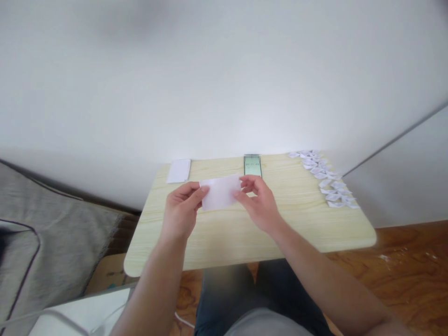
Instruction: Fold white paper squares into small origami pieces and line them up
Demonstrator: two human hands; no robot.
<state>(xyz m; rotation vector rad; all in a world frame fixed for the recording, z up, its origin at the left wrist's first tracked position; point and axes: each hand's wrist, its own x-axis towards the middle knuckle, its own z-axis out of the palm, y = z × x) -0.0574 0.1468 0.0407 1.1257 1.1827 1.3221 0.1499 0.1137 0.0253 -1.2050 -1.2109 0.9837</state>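
A small white sheet of paper (220,193) is held up above the table, spread between both hands. My left hand (182,207) pinches its left edge between thumb and fingers. At the right edge, my right hand (259,203) grips the paper with the thumb in front and the fingers curled near the top corner. Behind the right hand lies a phone (252,167) with a lit green screen, its lower end covered by the fingers. A stack of white paper (179,171) rests at the table's back left.
The light wood table (224,247) stands against a white wall (224,84). Along its right side lie several folded white paper pieces (317,170), close together. At lower left are a white surface (80,315) with cables and a grey cloth (66,247).
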